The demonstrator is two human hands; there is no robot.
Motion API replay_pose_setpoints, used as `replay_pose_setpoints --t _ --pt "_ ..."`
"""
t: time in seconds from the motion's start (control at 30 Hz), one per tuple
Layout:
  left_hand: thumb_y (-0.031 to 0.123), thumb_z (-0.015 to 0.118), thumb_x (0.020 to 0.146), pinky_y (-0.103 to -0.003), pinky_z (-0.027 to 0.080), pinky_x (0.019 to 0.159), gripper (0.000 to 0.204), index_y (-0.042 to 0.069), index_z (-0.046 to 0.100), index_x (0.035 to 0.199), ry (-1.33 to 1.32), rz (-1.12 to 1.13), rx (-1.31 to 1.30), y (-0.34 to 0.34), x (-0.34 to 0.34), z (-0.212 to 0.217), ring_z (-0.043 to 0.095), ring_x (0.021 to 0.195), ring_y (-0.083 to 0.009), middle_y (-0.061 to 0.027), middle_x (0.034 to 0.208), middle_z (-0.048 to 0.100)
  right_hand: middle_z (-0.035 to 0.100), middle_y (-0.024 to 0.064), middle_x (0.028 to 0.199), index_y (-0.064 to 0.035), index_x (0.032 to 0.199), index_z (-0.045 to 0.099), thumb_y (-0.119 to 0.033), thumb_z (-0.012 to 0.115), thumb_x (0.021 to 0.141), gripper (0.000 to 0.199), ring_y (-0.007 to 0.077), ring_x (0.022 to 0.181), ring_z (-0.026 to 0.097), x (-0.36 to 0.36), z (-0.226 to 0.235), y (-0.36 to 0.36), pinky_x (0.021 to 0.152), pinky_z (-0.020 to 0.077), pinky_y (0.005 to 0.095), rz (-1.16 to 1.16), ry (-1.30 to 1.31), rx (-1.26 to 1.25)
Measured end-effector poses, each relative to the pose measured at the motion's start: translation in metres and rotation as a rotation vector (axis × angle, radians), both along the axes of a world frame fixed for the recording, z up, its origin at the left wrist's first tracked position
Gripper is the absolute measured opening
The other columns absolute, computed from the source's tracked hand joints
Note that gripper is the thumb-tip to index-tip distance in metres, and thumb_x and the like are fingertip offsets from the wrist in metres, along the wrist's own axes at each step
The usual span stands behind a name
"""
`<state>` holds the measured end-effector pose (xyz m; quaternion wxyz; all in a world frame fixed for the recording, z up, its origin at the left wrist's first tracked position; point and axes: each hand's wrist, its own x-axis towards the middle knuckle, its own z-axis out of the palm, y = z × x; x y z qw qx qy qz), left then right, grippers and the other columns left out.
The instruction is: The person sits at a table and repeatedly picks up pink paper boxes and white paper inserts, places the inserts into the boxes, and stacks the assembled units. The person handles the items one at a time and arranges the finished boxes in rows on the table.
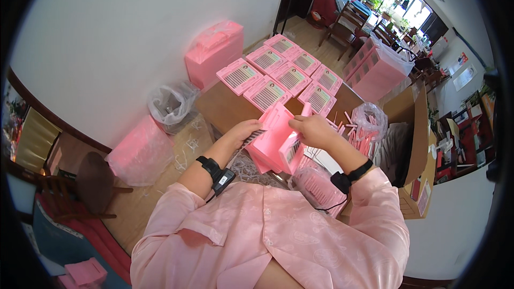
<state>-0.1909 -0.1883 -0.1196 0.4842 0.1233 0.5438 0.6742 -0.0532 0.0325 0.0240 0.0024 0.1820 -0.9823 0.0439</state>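
My left hand (242,131) grips the left side of an open pink case (273,140) that holds a striped tray of dark strips. My right hand (311,129) pinches the case's right flap near its top, beside a small pink stick (306,109). Both hands meet over my lap, in front of a brown cardboard box (225,108). Several finished pink cases (278,72) with striped trays lie in rows on top of that box, just beyond my hands.
A clear bag of pink sticks (367,123) lies right of my hands, next to an open cardboard carton (415,144). Wrapped pink stacks (214,51) stand by the wall, another (140,150) on the floor, plus a grey waste bag (171,104). A wooden chair (91,184) stands left.
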Motion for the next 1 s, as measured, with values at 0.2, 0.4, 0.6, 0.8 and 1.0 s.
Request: replay_pose_setpoints --t 0.2,0.4,0.6,0.8,1.0 --pt "0.024 0.064 0.098 -0.028 0.055 0.072 0.022 0.003 0.068 0.106 -0.123 0.019 0.009 -0.006 -0.011 -0.041 0.067 0.078 -0.0131 -0.0065 0.097 0.072 0.068 0.0153 0.087 -0.0071 0.096 0.062 -0.005 0.068 0.07 0.027 0.0394 0.088 0.067 0.028 0.054 0.048 0.072 0.0523 0.0492 -0.205 0.002 0.055" --pt "0.032 0.063 0.1 -0.03 0.053 0.054 0.032 0.003 0.066 0.111 -0.416 0.077 0.158 -0.01 -0.032 -0.092 0.065 0.069 -0.0173 -0.0076 0.09 0.069 0.068 0.0077 0.083 -0.0063 0.1 0.066 -0.014 0.081 0.079 0.027 0.0192 0.082 0.066 0.033 0.092 0.102 0.074 0.0515 0.0357 -0.667 0.115 -0.328" --pt "0.055 0.054 0.101 -0.033 0.05 0.05 0.052 0.01 0.064 0.124 -0.612 -0.034 0.162 -0.054 -0.075 -0.126 0.062 0.064 -0.0211 -0.0078 0.084 0.066 0.061 -0.0018 0.084 -0.005 0.116 0.064 -0.021 0.077 0.091 0.033 0.0036 0.054 0.041 -0.041 0.041 0.043 0.043 0.0279 0.0218 -0.974 0.172 -1.406" --pt "0.058 0.047 0.102 -0.039 0.058 0.069 0.062 0.005 0.058 0.133 -0.655 -0.216 0.239 -0.068 -0.08 -0.121 0.07 0.096 -0.0299 -0.0147 0.123 0.067 0.065 -0.0017 0.08 -0.0099 0.111 0.066 -0.02 0.068 0.097 0.017 0.0081 0.054 0.054 -0.184 -0.075 -0.063 0.043 0.0355 0.0238 -0.954 -0.37 -1.787" --pt "0.072 0.048 0.093 -0.046 0.056 0.079 0.071 0.01 0.064 0.126 -0.585 -0.062 -0.034 -0.158 -0.121 -0.138 0.069 0.1 -0.0344 -0.0144 0.118 0.069 0.052 -0.0039 0.064 -0.0146 0.08 0.063 -0.025 0.078 0.09 0.02 0.0082 0.05 0.043 -0.279 -0.195 -0.158 0.041 0.0297 0.0268 -1.402 -0.411 -1.619"
